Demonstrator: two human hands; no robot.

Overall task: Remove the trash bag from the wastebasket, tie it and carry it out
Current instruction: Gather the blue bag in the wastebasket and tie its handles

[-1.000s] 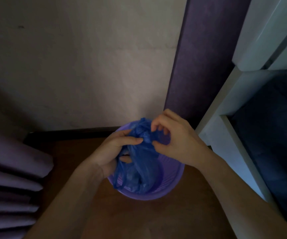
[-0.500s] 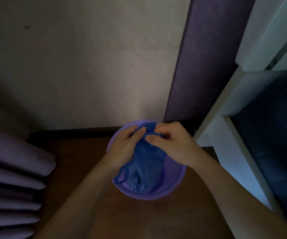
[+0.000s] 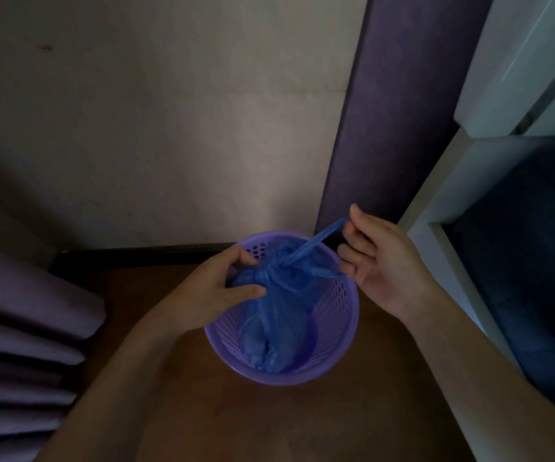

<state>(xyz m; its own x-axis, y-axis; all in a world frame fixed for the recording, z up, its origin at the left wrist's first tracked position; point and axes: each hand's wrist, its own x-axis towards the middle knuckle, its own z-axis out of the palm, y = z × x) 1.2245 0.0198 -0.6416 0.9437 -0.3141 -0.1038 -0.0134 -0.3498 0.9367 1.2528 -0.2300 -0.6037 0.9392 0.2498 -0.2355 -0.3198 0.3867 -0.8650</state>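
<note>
A blue trash bag (image 3: 274, 320) sits inside a purple perforated wastebasket (image 3: 336, 306) on the brown floor. Its top is gathered into a knot at about the basket's rim height. My left hand (image 3: 217, 288) pinches the bag's neck just left of the knot. My right hand (image 3: 381, 261) holds a long blue handle strip of the bag, stretched taut up and to the right from the knot. A second strip runs from the knot toward my right fingers.
A pale wall (image 3: 169, 128) with a dark skirting stands behind the basket. A purple panel (image 3: 399, 111) rises at the right of the wall. White shelving (image 3: 449, 201) stands at the right, grey-purple curtain folds (image 3: 19, 328) at the left.
The hands were close together at the bag's top. Now my right hand has pulled away up and right, drawing a handle strip taut, and the knot has closed.
</note>
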